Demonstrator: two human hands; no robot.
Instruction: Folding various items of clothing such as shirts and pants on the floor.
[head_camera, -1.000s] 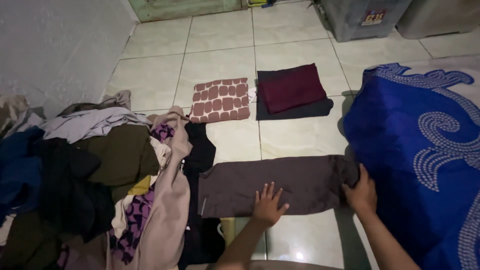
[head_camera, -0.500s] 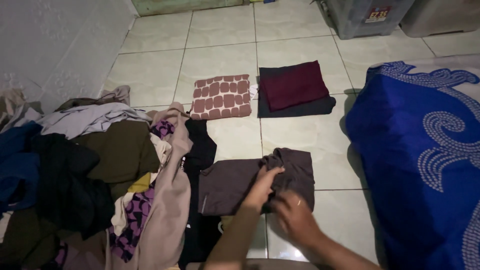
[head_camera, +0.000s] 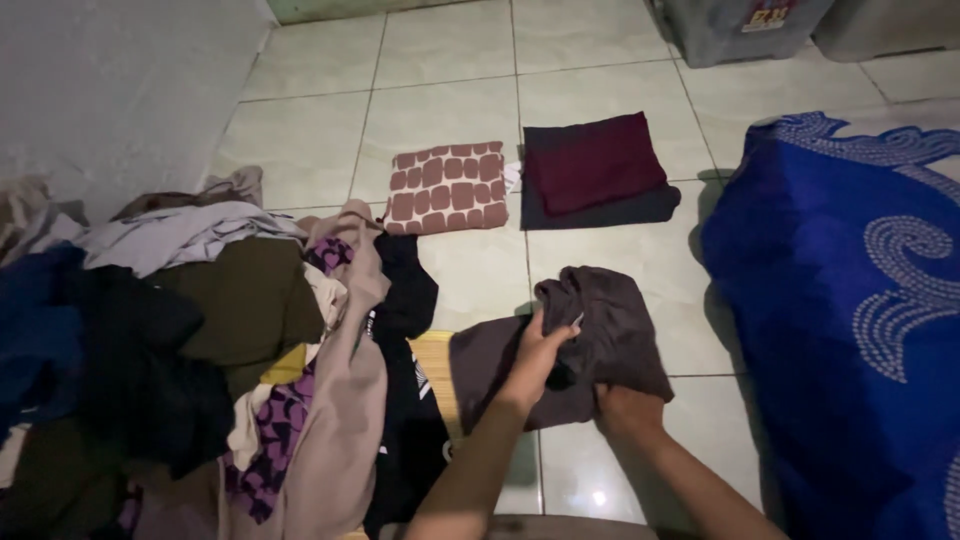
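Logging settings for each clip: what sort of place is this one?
Probably a room at home, where laundry is folded on the tiled floor. A heap of loose clothes lies by the wall, folded cloths wait nearby, and both hands grip a brown garment.

We cannot see the fingers of our right hand (head_camera: 622, 405); they are tucked under the brown garment (head_camera: 590, 335), and our left hand (head_camera: 540, 350) hides part of its fold. The clothes pile (head_camera: 180, 340) on the left runs off the left and near edges, its lower layers buried. The blue patterned cloth (head_camera: 840, 300) is cut by the right edge. At the far right, a grey bin (head_camera: 730, 25) shows only its base. The dark cloth (head_camera: 600, 205) under the maroon one (head_camera: 592, 160) is mostly covered.
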